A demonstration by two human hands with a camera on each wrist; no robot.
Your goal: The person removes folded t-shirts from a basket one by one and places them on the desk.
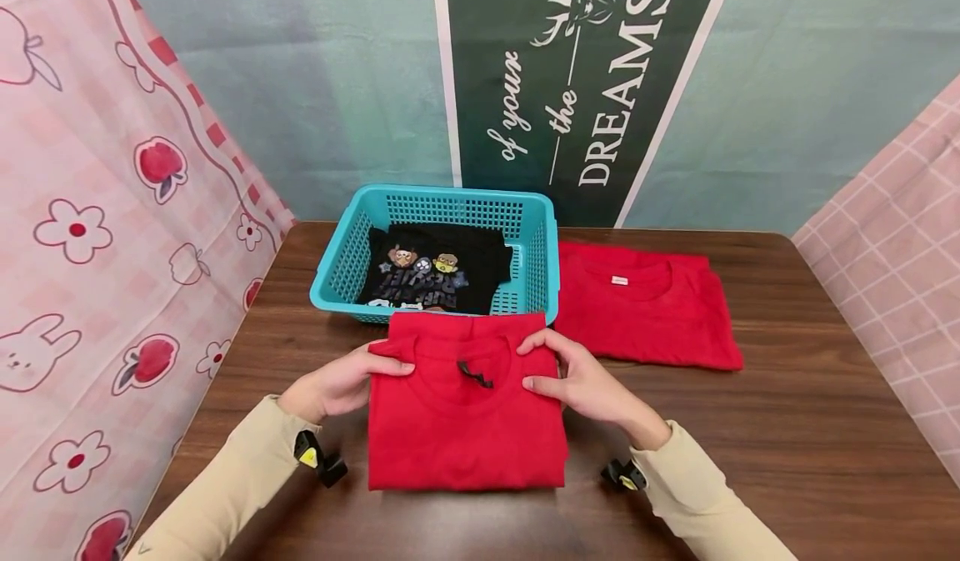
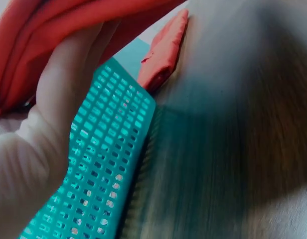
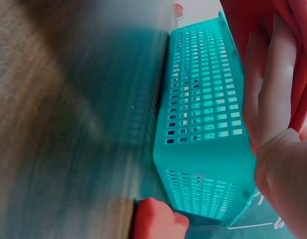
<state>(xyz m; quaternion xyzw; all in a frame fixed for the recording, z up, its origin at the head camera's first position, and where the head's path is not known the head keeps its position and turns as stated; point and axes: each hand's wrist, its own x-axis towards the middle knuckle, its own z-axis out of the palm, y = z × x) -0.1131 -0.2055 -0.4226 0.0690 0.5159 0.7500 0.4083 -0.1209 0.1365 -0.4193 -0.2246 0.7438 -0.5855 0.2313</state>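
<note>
A neatly folded red cloth T-shirt (image 1: 467, 444), neckline end pointing far, is held above the brown wooden table (image 1: 795, 436), near the middle; nearly square, its long axis is unclear. The bare left hand (image 1: 347, 384) and bare right hand (image 1: 585, 382) clamp its left and right sides. Beyond stands a turquoise perforated plastic basket (image 1: 549, 269).

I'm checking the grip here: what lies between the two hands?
The folded red shirt lies between the left hand and the right hand; the head view shows each gripping one side of it.
</note>
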